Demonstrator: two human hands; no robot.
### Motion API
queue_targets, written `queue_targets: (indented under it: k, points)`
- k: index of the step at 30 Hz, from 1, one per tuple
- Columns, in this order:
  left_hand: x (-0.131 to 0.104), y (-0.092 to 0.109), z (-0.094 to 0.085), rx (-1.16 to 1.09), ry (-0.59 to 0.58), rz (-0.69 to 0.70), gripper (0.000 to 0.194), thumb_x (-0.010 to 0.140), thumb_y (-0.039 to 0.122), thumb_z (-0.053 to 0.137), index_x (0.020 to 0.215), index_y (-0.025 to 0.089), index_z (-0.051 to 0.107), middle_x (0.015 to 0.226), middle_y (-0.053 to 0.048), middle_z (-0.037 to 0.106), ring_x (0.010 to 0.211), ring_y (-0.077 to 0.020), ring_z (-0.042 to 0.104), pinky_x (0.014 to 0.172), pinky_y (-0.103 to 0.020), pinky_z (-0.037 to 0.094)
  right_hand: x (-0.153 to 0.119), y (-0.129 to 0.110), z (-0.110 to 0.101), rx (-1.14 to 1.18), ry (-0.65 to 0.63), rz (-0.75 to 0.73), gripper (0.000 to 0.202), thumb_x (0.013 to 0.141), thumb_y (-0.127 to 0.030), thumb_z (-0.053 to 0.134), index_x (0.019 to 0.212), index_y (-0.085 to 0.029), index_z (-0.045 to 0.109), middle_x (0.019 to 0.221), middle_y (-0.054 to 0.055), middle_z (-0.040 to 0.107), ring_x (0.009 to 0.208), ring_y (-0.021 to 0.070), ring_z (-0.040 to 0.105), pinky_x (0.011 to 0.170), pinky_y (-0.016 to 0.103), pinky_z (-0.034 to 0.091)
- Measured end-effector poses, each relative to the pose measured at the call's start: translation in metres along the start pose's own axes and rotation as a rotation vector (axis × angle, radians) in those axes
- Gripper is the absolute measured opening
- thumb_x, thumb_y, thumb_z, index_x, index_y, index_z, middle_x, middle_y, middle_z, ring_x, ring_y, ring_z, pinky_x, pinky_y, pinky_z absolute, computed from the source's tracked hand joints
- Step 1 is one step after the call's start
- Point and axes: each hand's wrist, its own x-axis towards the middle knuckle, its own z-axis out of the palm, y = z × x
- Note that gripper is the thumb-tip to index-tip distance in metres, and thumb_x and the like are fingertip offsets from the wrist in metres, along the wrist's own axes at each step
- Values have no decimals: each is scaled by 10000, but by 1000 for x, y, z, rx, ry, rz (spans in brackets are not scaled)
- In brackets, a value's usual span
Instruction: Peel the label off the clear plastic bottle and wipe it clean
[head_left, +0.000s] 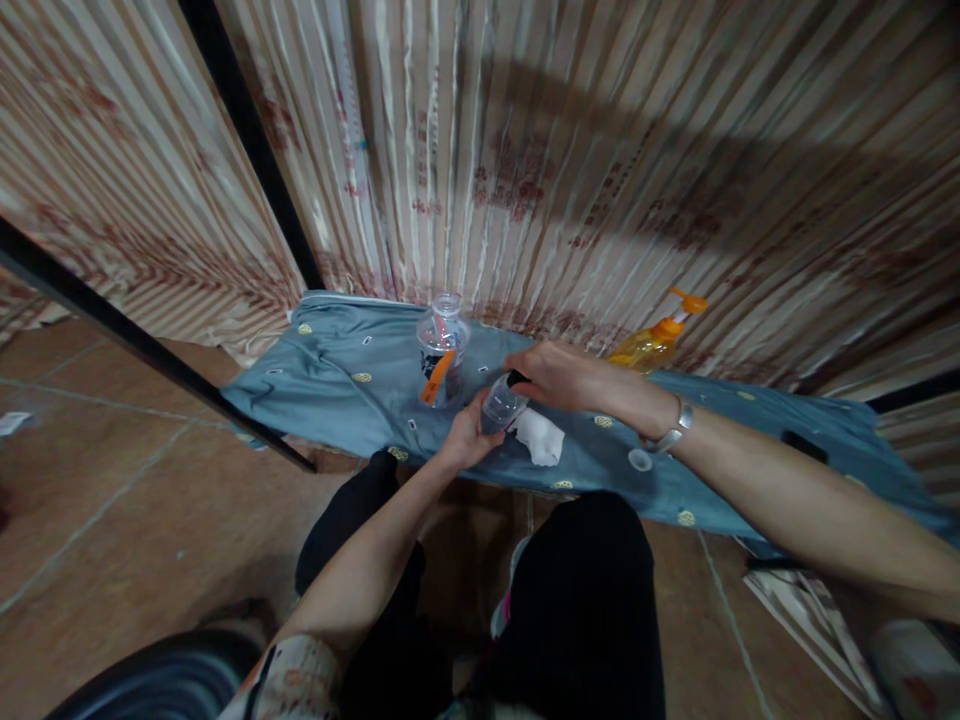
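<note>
My left hand [470, 436] is wrapped round a small clear container [502, 403] above the cloth-covered surface. Over the container's upper right end, my right hand [541, 374] has its fingers closed on a small black object [516, 379]; its shape is mostly hidden. A crumpled white tissue [540, 437] lies just right of the container. Behind my left hand stands an open clear plastic bottle [444, 352] with an orange label. The pump bottle [649, 347] of yellow liquid, topped in orange, is partly behind my right forearm.
A blue-grey patterned cloth [337, 370] covers the long narrow surface. On it, a small clear round lid [640, 460] and a dark flat object [805, 446] lie to the right. Black metal bars [255, 140] and a striped curtain [525, 150] stand behind; a black round seat [157, 685] is lower left.
</note>
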Motion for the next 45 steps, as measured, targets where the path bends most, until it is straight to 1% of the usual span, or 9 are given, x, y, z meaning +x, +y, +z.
queue_targets:
  k: [3, 7, 12, 17, 21, 26, 32, 36, 45]
  points:
    - [0, 0, 1, -5, 3, -2, 719, 611, 83, 710, 1290, 181, 497, 1077, -58, 696, 1060, -283, 654, 958, -440, 507, 0, 0, 3, -2, 35, 35, 282, 915, -371, 574, 1038, -130, 649, 923, 146, 728, 901, 275, 689, 736, 323, 477]
    - [0, 0, 1, -10, -4, 5, 713, 616, 87, 702, 1291, 178, 491, 1068, -58, 696, 1038, -275, 659, 944, -439, 515, -1, -3, 4, 35, 39, -52, 280, 878, -264, 626, 1134, -153, 603, 1079, 123, 707, 1010, 243, 667, 775, 285, 469]
    - [-1, 0, -1, -15, -10, 9, 693, 623, 103, 699, 1280, 184, 495, 1036, -43, 701, 1015, -269, 663, 926, -450, 521, -2, -5, 7, -35, 46, 34, 325, 941, -368, 521, 1100, -98, 608, 949, 159, 720, 920, 276, 688, 736, 317, 467]
    - [0, -4, 0, -15, -3, 12, 706, 614, 114, 718, 1280, 188, 494, 1068, -47, 693, 1048, -272, 652, 947, -442, 512, -3, -2, 8, 60, 68, -73, 349, 875, -236, 616, 1210, -162, 555, 1193, 114, 672, 1093, 234, 640, 828, 275, 467]
    - [1, -5, 1, -18, -9, 15, 694, 622, 103, 709, 1277, 185, 495, 1080, -49, 695, 1033, -263, 655, 950, -445, 506, -5, -4, 6, -22, 29, 57, 309, 945, -352, 509, 1114, -111, 603, 954, 154, 726, 934, 283, 693, 738, 323, 477]
    - [-1, -3, -1, -24, -15, 16, 682, 637, 129, 713, 1278, 169, 485, 1072, -56, 695, 1027, -262, 656, 942, -443, 503, -7, -3, 10, 49, 110, -45, 344, 893, -271, 605, 1208, -143, 554, 1153, 134, 685, 1069, 242, 649, 817, 285, 464]
    - [0, -6, 0, -36, -20, 17, 683, 646, 135, 718, 1287, 166, 483, 1061, -60, 698, 999, -251, 668, 916, -409, 516, -9, -4, 12, 31, 139, 27, 372, 924, -367, 562, 1191, -109, 547, 1001, 146, 714, 952, 261, 681, 750, 294, 461]
    - [0, -9, 1, -36, -12, 14, 704, 638, 127, 721, 1296, 164, 474, 1083, -63, 693, 1011, -244, 664, 920, -395, 512, -7, -4, 12, 77, 153, -44, 349, 905, -262, 590, 1226, -142, 526, 1137, 131, 684, 1054, 241, 644, 817, 295, 463]
    - [0, -5, 1, -26, 16, 2, 703, 621, 102, 732, 1278, 148, 488, 1093, -62, 695, 1020, -239, 664, 944, -381, 499, -8, -16, 9, -28, 137, 44, 188, 962, -218, 449, 1069, -108, 557, 937, 130, 707, 860, 226, 672, 704, 277, 426]
